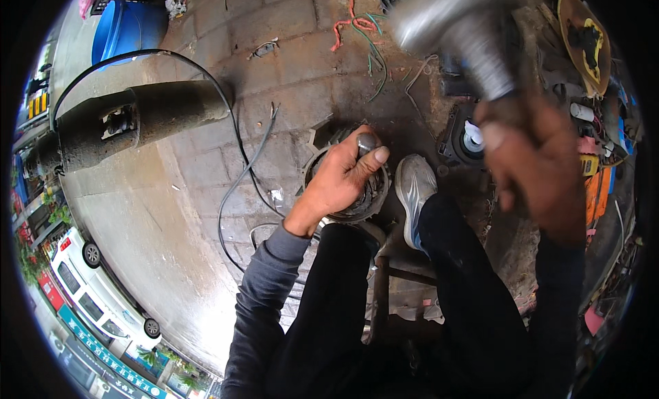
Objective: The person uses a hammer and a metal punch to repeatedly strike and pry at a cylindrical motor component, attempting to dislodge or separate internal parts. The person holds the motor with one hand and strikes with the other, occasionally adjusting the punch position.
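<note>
My left hand (pixel 341 181) grips a short dark metal punch (pixel 364 142), held upright on a round motor part with copper windings (pixel 371 196) that lies on the paved ground. Raised high near the camera, my right hand (pixel 534 164) is closed around the handle of a hammer. The hammer's grey metal head (pixel 446 18) is blurred at the top of the view. My grey shoe (pixel 414 186) rests just right of the motor part.
A long dark cylindrical housing (pixel 130 121) lies at the left, with a black cable (pixel 237 186) looping past it. Loose red and green wires (pixel 357 25) lie further off. A blue barrel (pixel 127 25) stands at the top left. Tools and parts crowd the right side (pixel 594 165).
</note>
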The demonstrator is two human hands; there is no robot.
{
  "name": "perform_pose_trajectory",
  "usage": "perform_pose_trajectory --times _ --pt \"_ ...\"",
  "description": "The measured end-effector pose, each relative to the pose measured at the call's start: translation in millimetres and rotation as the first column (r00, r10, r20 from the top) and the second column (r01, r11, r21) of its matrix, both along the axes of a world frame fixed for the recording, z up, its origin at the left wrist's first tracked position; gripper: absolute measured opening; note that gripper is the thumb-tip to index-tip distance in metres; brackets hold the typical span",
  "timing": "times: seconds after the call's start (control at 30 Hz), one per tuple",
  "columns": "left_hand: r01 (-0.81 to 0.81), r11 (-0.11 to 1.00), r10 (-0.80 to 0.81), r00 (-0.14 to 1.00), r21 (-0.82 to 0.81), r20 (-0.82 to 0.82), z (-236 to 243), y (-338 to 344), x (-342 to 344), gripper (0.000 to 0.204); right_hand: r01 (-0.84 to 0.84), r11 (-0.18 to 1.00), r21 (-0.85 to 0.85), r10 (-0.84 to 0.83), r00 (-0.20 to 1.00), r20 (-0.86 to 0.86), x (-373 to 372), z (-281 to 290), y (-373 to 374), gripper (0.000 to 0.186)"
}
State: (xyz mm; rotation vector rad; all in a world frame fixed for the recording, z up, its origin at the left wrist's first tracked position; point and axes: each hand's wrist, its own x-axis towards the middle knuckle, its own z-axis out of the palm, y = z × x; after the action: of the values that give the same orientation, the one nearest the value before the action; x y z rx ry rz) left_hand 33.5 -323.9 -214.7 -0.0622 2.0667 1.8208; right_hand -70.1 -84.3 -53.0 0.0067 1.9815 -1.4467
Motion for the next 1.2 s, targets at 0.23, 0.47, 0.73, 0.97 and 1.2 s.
perform_pose_trajectory --times 0.23,0.47,0.73,0.97,1.2 --pt "-0.028 0.999 0.027 0.998 0.024 0.064 -4 2 0 0.035 -0.404 0.892 0.204 0.439 0.883 -0.166 21 -58 -27 0.023" --pt "0.033 0.999 -0.032 0.999 -0.021 0.043 0 3 -1 0.030 -0.125 0.992 0.030 0.121 0.985 0.121 0 -12 8 0.016" --pt "0.045 0.999 -0.046 0.992 0.012 0.117 5 6 -1 0.033 -0.338 0.926 0.169 0.365 0.917 -0.162 26 -59 -8 0.019" --pt "0.093 0.996 -0.093 0.995 -0.016 0.025 7 8 -5 0.030 -0.063 0.997 0.045 0.057 0.989 0.136 8 -13 23 0.017" --pt "0.128 0.989 -0.123 0.990 -0.077 0.065 12 11 -8 0.030 -0.203 0.978 0.052 0.205 0.978 -0.043 25 -53 -1 0.021"
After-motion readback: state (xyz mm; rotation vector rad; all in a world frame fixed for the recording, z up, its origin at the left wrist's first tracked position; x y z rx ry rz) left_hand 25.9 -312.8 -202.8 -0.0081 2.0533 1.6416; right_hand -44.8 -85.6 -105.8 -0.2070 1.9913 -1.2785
